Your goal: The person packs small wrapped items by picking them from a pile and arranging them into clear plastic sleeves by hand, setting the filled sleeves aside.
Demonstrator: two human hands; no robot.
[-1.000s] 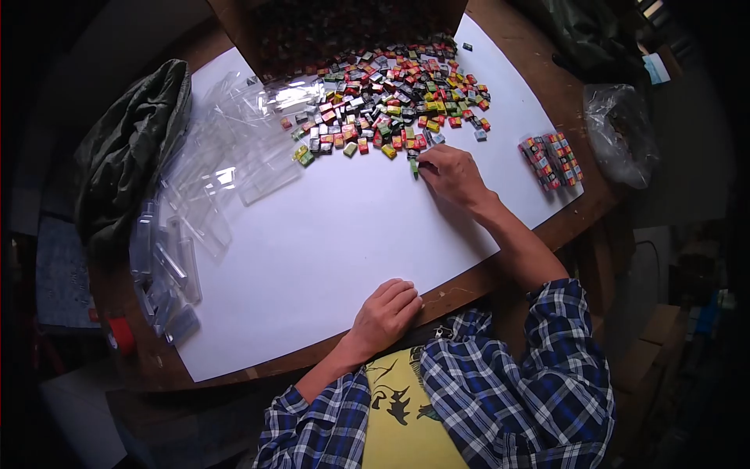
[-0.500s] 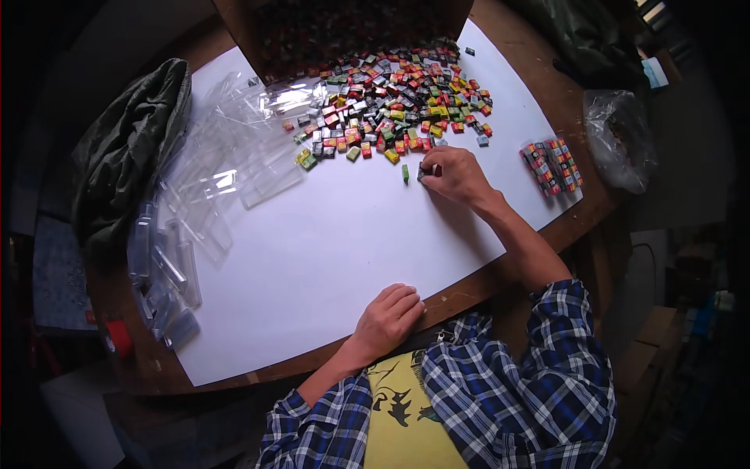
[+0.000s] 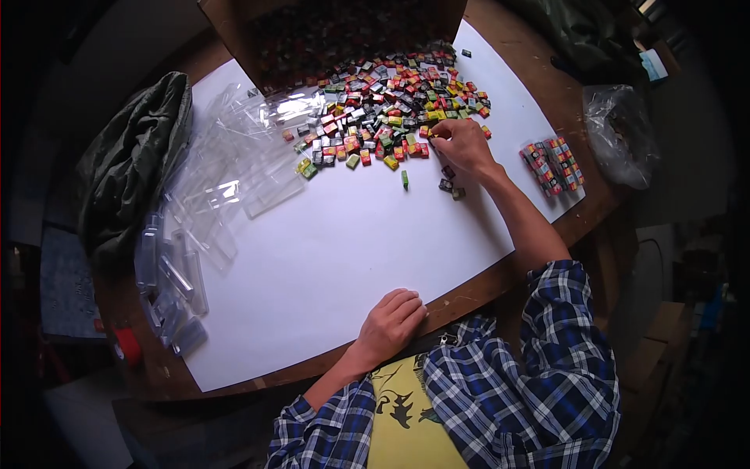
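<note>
My right hand point(image 3: 462, 145) reaches to the right front edge of a pile of small colourful blocks point(image 3: 391, 102). Its thumb and fingers are bent together at the blocks; what is between the fingertips is too small to make out. Just below that hand, several dark blocks point(image 3: 446, 185) lie on the white sheet point(image 3: 312, 266). A single green block point(image 3: 405, 180) stands apart to their left. My left hand point(image 3: 393, 319) rests at the near edge of the sheet with its fingers curled together, and nothing shows in it.
An open box point(image 3: 226, 31) of blocks stands behind the pile. Clear plastic cases point(image 3: 234, 172) and clear containers point(image 3: 172, 273) lie at the left beside a dark green cloth point(image 3: 137, 164). Filled packs point(image 3: 552, 166) and a plastic bag point(image 3: 619, 137) are at the right.
My right hand has moved up and slightly right to the pile's edge. Dark blocks now show below it, where the hand and forearm were. My left hand stays in place.
</note>
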